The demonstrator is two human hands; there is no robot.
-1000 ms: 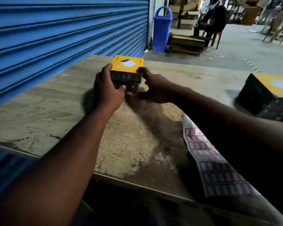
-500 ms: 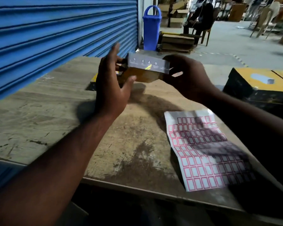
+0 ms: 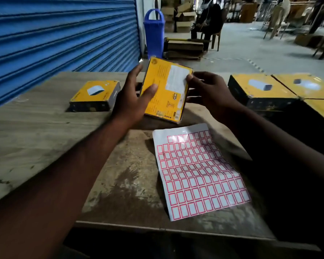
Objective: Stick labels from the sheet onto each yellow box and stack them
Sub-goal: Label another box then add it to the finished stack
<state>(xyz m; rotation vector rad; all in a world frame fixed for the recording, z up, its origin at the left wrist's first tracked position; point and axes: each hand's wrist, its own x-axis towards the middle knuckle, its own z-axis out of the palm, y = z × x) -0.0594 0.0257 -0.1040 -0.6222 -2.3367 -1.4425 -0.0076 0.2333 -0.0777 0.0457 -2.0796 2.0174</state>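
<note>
— Left hand (image 3: 131, 101) grips one side of a yellow box (image 3: 166, 94), thumb across its face; right hand (image 3: 209, 90) pinches the other side. The box is raised and tilted just beyond the label sheet (image 3: 198, 172).
— Picking a spot?
— Looks so. Next, one hand must let go and peel one off. A second box (image 3: 95, 95) lies beyond the sheet, leftward.

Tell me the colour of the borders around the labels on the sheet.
Red borders on the sheet, head view.
</note>
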